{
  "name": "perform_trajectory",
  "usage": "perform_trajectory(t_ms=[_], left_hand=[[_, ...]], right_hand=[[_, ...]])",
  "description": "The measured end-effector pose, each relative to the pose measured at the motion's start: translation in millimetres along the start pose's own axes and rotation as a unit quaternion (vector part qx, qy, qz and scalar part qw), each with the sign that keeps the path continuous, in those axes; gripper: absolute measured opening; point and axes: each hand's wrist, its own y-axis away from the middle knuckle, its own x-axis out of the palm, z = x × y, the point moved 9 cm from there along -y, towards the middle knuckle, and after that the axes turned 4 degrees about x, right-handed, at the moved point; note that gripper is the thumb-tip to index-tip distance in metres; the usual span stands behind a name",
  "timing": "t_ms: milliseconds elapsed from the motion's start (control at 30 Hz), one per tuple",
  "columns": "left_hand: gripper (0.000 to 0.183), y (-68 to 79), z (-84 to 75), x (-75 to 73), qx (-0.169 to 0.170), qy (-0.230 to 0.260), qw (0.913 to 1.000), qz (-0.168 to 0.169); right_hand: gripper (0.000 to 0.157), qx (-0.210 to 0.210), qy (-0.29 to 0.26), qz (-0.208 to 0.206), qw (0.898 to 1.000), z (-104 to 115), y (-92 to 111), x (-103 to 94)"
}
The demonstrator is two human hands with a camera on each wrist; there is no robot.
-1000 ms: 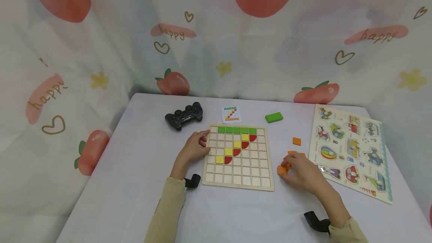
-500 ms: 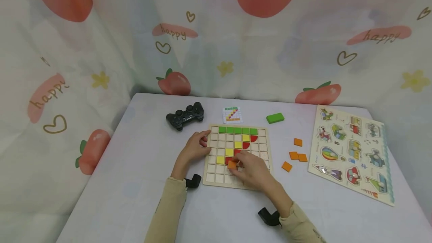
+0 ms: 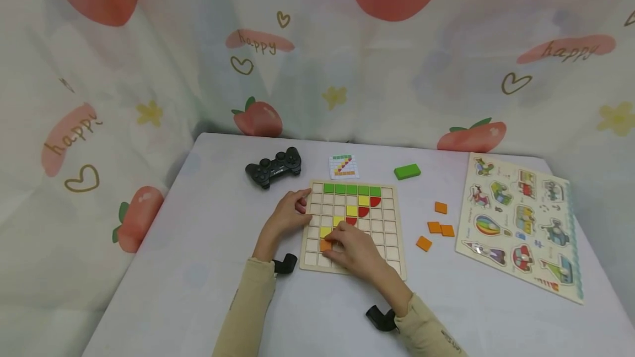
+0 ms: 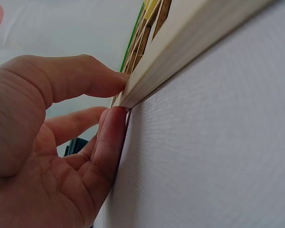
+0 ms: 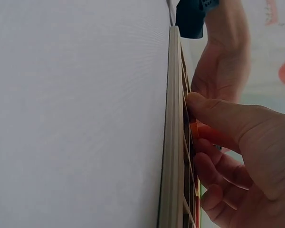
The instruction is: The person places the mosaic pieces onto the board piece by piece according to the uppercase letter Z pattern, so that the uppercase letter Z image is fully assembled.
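Note:
A square wooden grid board [image 3: 377, 226] lies on the table, holding a row of green tiles [image 3: 351, 189], a diagonal of yellow tiles [image 3: 351, 211] and red quarter-round tiles [image 3: 375, 201] beside it. At the board's left edge my left hand [image 3: 285, 217] grips the rim, thumb on top and fingers against the side, as the left wrist view shows. My right hand [image 3: 358, 250] pinches an orange square tile [image 3: 325, 245] at a cell just under the lowest yellow one. Whether this tile sits fully in the cell I cannot tell. The hand hides part of the lower board.
Several loose orange tiles [image 3: 434, 227] lie right of the board. Behind it are a pattern card [image 3: 343, 167], a green block [image 3: 407, 171] and a black game controller [image 3: 273, 167]. A picture puzzle board [image 3: 521, 225] lies at the right. A printed curtain [image 3: 317, 59] hangs behind the table.
My right hand has picked up an orange tile from the loose ones on the right and carried it left to the board's lower left cells. The left hand stays at the rim.

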Motion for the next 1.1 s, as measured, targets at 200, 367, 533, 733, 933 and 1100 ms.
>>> perform_trajectory(t_ms=[200, 367, 533, 733, 933, 1100], left_hand=[[0.07, 0.3, 1.7, 1.0, -0.006, -0.001, 1.0, 0.005], [0.069, 0.0, 1.3, 1.0, 0.0, 0.002, 1.0, 0.001], [0.069, 0.4, 0.6, 1.0, -0.002, 0.001, 1.0, 0.002], [0.07, 0.8, 2.1, 1.0, -0.012, 0.001, 0.9999, 0.003], [0.07, 1.1, 1.8, 1.9, -0.02, 0.005, 0.9998, 0.004], [0.07, 1.2, 0.7, 1.4, -0.015, 0.004, 0.9999, 0.004]], right_hand=[[0.02, 0.007, -0.015, -0.006, 1.0, -1.9, -0.8, 0.7], [0.012, 0.005, -0.023, -0.017, 1.0, -3.5, -1.7, 0.3], [0.01, 0.0, -0.038, -0.018, 0.999, -4.7, -1.7, -0.6], [0.012, 0.031, -0.047, -0.045, 0.997, -22.1, 3.7, -23.8], [0.02, 0.097, 0.023, -0.101, 0.99, -70.4, 28.1, -77.9], [0.028, 0.155, 0.097, -0.089, 0.979, -109.2, 61.6, -109.0]])
